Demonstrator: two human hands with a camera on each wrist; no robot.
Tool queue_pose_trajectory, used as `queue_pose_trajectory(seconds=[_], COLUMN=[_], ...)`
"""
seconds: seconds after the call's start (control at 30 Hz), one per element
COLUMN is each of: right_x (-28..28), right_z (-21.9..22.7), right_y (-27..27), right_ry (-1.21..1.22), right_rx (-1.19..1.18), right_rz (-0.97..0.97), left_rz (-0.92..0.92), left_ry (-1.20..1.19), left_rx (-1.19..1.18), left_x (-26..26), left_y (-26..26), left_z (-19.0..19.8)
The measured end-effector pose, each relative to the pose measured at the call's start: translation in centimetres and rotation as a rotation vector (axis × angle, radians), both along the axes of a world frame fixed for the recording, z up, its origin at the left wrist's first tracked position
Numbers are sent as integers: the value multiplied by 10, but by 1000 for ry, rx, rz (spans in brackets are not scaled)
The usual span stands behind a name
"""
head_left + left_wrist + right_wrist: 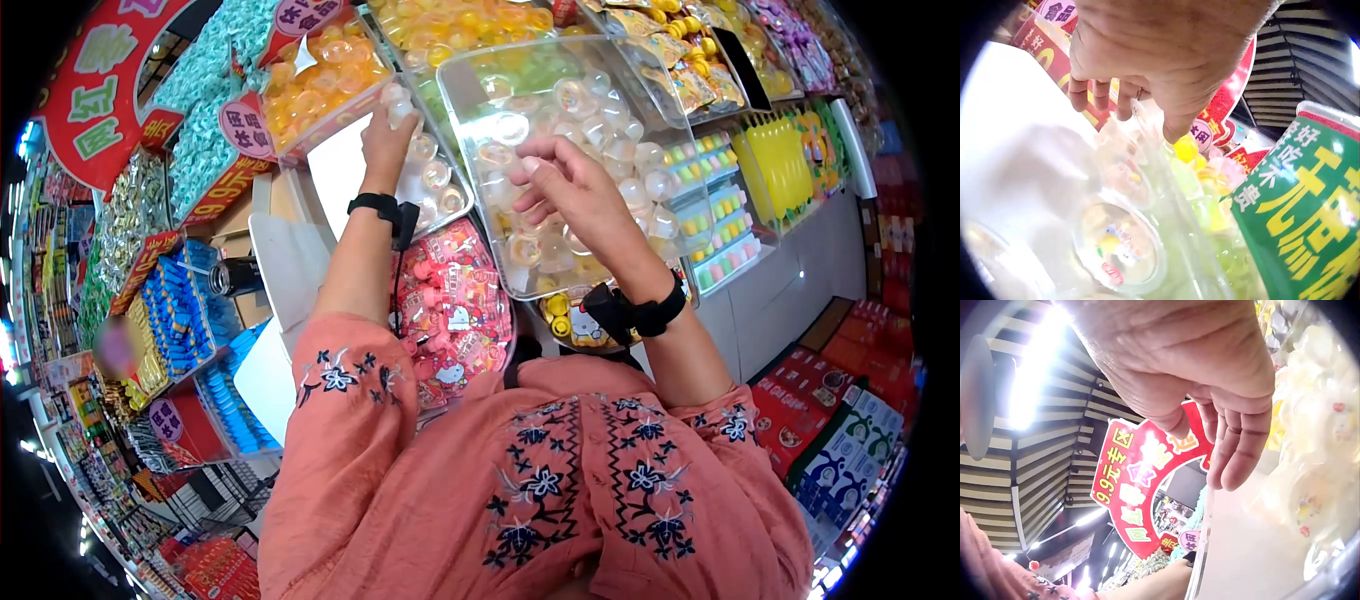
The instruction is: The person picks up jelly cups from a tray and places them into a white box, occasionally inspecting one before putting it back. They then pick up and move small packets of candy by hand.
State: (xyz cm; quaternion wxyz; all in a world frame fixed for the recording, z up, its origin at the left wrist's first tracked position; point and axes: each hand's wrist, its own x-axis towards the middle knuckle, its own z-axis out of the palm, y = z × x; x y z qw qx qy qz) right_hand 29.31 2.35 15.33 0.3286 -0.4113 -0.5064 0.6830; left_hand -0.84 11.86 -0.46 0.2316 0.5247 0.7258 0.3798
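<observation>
My left hand (392, 118) reaches into a clear bin (340, 170) with a white bottom and pinches a small clear jelly cup (400, 98) at its far edge. In the left wrist view the fingers of that hand (1147, 119) curl over more clear cups (1119, 244) with coloured bits inside. My right hand (540, 180) hovers above a second clear bin (470, 70) full of similar jelly cups (600, 130). Its fingers (1229, 469) hang loosely curled with nothing between them.
Candy bins crowd the counter: orange jellies (320, 70) at the back, pink packets (455, 300) near my body, blue packets (180, 310) at left. Red boxes (830, 390) are stacked low on the right. A green sign (1310, 219) and a red sign (1141, 475) stand nearby.
</observation>
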Motion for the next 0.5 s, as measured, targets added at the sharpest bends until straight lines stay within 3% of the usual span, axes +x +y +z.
queue_pose_trajectory(seconds=[0.13,0.27,0.37,0.5], right_x=[2,5,9,10], right_z=[-4,-15,-28,-17], right_y=[0,0,3,-1], right_ry=[6,-161,-357,-533], right_rx=[-13,120,530,656], right_rz=[-30,-36,-70,-54], left_rz=[38,-3,-44,-66], left_ry=[366,362,318,272], left_rx=[26,-10,12,-32], left_x=[10,4,1,0], left_y=[-5,-5,-2,-1], left_z=[-12,-20,-20,-12])
